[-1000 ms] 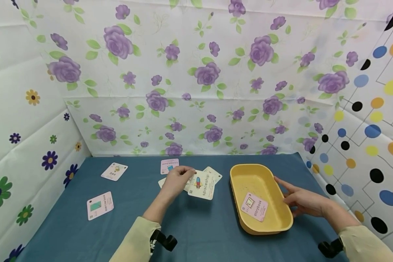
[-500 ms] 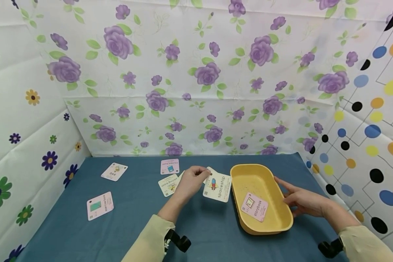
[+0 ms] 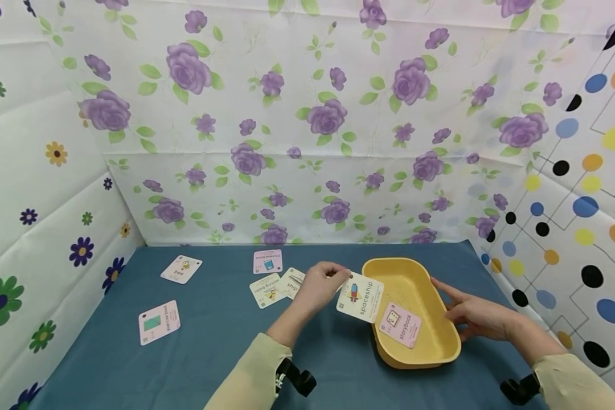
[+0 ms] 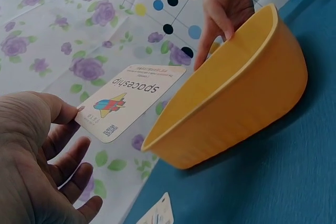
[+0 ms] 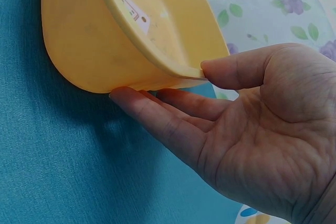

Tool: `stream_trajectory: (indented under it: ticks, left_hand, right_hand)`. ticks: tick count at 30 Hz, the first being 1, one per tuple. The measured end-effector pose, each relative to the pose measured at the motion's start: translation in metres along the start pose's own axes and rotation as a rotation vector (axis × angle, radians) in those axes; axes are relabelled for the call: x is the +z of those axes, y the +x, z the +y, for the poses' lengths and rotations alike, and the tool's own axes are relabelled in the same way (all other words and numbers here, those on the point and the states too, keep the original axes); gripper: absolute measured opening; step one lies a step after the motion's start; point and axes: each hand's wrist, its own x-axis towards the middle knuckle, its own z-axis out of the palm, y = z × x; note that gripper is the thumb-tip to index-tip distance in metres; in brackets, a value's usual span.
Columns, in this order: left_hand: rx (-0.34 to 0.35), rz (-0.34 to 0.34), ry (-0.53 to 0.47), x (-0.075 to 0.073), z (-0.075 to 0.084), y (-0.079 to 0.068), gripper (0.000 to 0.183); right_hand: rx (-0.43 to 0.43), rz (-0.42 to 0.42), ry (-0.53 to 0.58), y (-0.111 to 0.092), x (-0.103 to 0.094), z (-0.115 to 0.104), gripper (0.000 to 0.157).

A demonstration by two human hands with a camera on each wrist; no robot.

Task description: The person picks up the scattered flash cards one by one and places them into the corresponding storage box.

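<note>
In the head view my left hand (image 3: 318,287) pinches a corner of the white spaceship card (image 3: 361,296) between thumb and forefinger. The card is raised, overlapping the left rim of a yellow plastic tray (image 3: 415,356); the left wrist view shows it near the rim, apart from my other fingers. My right hand (image 3: 479,313) holds the tray's right side. In the right wrist view its thumb (image 5: 231,72) is on the rim and its fingers lie against the outer wall. Inside the tray lies a pink storybook card (image 3: 401,326).
A ship card (image 3: 290,282) touches a boat card (image 3: 265,290) left of my left hand. Behind them lies a pink Chinese book card (image 3: 267,261). Farther left are a bee card (image 3: 181,269) and an exercise book card (image 3: 159,323). Patterned cloth walls (image 3: 307,188) bound the blue table.
My left hand has moved right with the spaceship card, from above the other cards to the tray's left rim. The boat and ship cards have come into view. My right hand stays on the tray.
</note>
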Motion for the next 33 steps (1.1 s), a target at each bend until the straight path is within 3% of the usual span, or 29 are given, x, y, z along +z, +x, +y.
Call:
stream_trajectory:
  ticks: [21,33]
  left_hand:
    - [0.036,-0.068,0.030,0.029,0.009,0.008,0.024]
    - [0.006,-0.079,0.007,0.044,0.018,0.011,0.021]
  right_hand:
    - [0.000,-0.015,-0.008,0.000,-0.001,0.001,0.096]
    - [-0.008,-0.030,-0.006,0.000,-0.002,0.001,0.095]
